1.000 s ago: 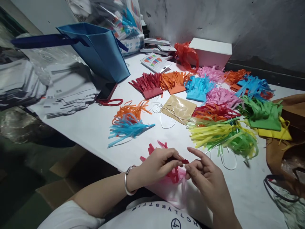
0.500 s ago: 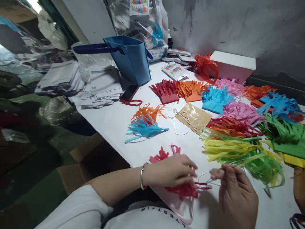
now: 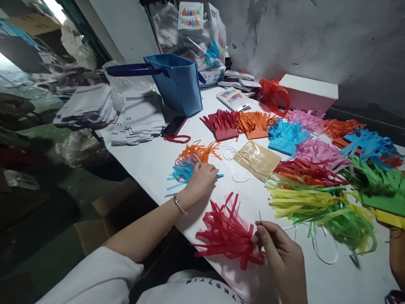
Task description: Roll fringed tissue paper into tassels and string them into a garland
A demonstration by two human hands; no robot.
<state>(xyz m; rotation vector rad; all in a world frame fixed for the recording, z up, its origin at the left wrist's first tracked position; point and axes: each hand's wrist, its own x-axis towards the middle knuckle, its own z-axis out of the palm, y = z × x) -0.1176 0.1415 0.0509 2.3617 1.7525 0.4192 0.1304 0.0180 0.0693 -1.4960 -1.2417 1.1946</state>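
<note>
My right hand (image 3: 278, 249) is closed in a pinch on the top of a red paper tassel (image 3: 226, 236), whose strips fan out leftward over the near table edge. A thin thread sticks up from the pinch. My left hand (image 3: 202, 179), with a bracelet on the wrist, reaches forward and rests its closed fingers on a blue paper tassel (image 3: 183, 171) lying beside an orange tassel (image 3: 196, 151). A tan card wound with thread (image 3: 257, 158) lies just beyond.
Yellow and green tassels (image 3: 316, 202) lie to the right, with rows of fringed paper pieces (image 3: 284, 135) behind. A blue bag (image 3: 180, 82), a white box (image 3: 310, 93), stacked white cards (image 3: 136, 122) and a phone (image 3: 174, 124) fill the far table (image 3: 152, 160).
My left hand let go of the red tassel and reached forward onto the blue tassel. My right hand now holds the red tassel alone, its strips spread out.
</note>
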